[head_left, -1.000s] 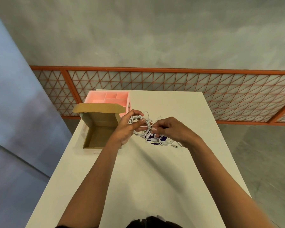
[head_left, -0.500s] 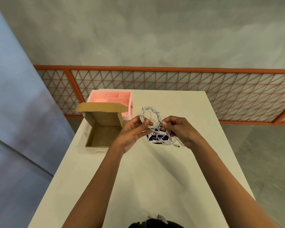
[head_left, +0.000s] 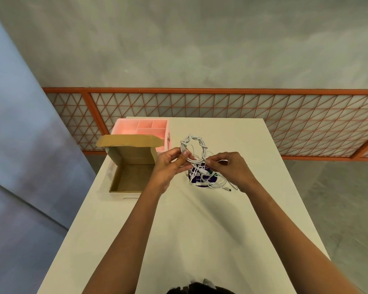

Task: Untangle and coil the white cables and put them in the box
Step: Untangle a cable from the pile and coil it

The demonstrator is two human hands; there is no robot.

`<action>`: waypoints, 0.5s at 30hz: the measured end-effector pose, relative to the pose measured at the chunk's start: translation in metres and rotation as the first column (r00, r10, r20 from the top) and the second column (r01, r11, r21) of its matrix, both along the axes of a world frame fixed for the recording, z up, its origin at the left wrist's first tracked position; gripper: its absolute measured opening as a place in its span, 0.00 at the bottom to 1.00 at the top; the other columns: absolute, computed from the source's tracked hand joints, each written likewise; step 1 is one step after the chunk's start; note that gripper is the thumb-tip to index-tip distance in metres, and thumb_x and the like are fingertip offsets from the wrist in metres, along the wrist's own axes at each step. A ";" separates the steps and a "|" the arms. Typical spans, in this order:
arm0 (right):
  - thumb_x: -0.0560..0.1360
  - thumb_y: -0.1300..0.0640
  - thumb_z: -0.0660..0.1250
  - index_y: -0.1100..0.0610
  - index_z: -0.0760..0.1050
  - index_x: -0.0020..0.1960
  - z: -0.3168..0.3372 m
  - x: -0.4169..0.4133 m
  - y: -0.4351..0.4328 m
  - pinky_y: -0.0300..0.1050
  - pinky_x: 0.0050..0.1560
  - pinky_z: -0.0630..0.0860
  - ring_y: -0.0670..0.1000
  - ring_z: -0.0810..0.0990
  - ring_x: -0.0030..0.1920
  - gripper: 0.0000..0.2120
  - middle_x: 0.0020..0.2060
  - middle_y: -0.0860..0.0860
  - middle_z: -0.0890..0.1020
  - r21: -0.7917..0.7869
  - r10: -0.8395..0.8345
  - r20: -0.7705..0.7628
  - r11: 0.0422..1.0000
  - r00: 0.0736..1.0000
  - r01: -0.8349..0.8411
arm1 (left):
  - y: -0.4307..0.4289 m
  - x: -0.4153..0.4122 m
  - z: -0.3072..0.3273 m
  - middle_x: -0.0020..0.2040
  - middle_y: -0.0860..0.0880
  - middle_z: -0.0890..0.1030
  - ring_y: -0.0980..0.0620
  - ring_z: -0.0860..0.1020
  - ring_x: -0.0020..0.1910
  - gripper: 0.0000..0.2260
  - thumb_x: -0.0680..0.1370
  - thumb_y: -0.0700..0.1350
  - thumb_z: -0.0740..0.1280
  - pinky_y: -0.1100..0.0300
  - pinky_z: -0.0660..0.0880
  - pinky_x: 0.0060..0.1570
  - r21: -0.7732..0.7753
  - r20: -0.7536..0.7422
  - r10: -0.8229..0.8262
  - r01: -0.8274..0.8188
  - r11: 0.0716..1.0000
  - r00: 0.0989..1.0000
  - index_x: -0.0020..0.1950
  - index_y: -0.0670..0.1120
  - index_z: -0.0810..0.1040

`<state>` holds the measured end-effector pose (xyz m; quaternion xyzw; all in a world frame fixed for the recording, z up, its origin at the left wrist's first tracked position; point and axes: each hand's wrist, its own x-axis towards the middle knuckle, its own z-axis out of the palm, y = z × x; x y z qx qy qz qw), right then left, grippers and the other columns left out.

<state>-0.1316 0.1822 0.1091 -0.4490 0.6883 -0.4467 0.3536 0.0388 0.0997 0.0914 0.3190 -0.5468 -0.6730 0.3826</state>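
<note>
Currently both hands pinch the white cable coil [head_left: 193, 150] held above the table [head_left: 179, 230]: left hand [head_left: 168, 166] at its lower left, right hand [head_left: 229, 168] at its lower right. Loose cable ends [head_left: 219, 184] trail onto a purple label [head_left: 201, 177]; the cardboard box [head_left: 132, 166] sits open, left of the hands.

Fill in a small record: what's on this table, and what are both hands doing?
Held: white coiled cable loop
Left hand: pinches the loop's left side
Right hand: pinches its lower right
Box: brown cardboard box, lid open, nothing visible inside
Behind it: pink plastic compartment tray
Loose: white cable tangle over a purple round item
</note>
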 end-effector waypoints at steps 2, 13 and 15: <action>0.69 0.45 0.73 0.52 0.84 0.41 -0.002 0.005 -0.001 0.52 0.57 0.78 0.51 0.84 0.46 0.10 0.40 0.49 0.86 0.011 -0.024 0.072 1.000 0.997 0.023 | 0.001 -0.001 0.000 0.45 0.46 0.84 0.49 0.83 0.46 0.06 0.78 0.41 0.65 0.60 0.80 0.46 0.013 0.006 -0.009 0.009 1.000 1.000 0.47 0.42 0.81; 0.71 0.63 0.73 0.63 0.81 0.49 -0.008 0.026 -0.008 0.53 0.55 0.80 0.57 0.84 0.45 0.07 0.42 0.60 0.85 -0.117 -0.151 0.361 0.972 0.920 0.205 | 0.008 -0.012 -0.007 0.47 0.40 0.82 0.52 0.83 0.37 0.09 0.75 0.40 0.68 0.61 0.81 0.43 0.133 -0.042 0.109 -0.103 0.986 0.993 0.52 0.36 0.78; 0.71 0.63 0.74 0.63 0.79 0.50 -0.010 0.028 -0.010 0.54 0.54 0.80 0.59 0.84 0.46 0.09 0.43 0.60 0.85 -0.108 -0.182 0.407 0.963 0.895 0.245 | 0.009 -0.014 -0.007 0.45 0.40 0.82 0.52 0.83 0.35 0.06 0.76 0.37 0.68 0.61 0.81 0.41 0.165 -0.056 0.155 -0.144 0.976 0.986 0.50 0.36 0.76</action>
